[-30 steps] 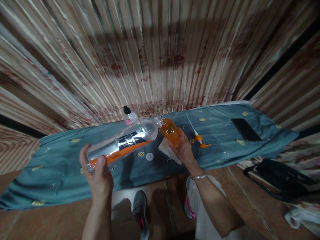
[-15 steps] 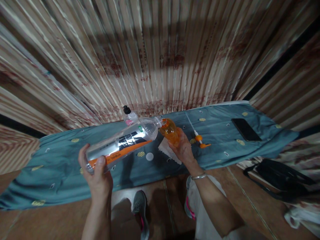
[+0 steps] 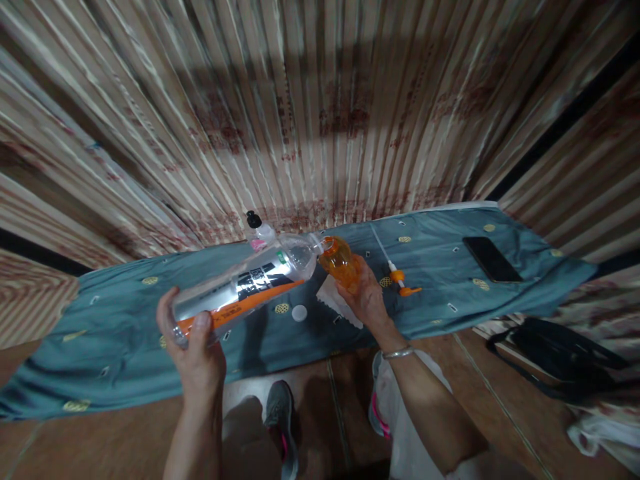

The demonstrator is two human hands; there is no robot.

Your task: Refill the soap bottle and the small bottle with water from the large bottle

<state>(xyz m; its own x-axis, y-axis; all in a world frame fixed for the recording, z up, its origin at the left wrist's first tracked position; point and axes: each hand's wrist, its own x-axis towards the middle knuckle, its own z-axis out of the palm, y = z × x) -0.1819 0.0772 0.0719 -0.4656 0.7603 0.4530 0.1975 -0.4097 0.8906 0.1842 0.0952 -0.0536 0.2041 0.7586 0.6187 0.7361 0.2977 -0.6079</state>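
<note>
A large clear plastic bottle (image 3: 250, 283) with a silver and orange label is tipped, its neck pointing right. My left hand (image 3: 195, 340) is closed around its base. My right hand (image 3: 365, 293) grips a small orange translucent bottle (image 3: 343, 262), tilted towards the large one. The two mouths meet or nearly meet; I cannot tell whether they touch. Below them a white cap (image 3: 299, 313) and a pale cloth (image 3: 337, 303) with a scalloped edge lie on the teal cover. To the right lies an orange pump top (image 3: 399, 277) with a long clear tube.
Behind the large bottle stands a clear bottle (image 3: 261, 233) with a black top. A black phone (image 3: 493, 259) lies on the right of the teal cloth-covered table (image 3: 120, 333). Striped curtains (image 3: 320, 120) hang behind. A black bag (image 3: 560, 353) is at the lower right.
</note>
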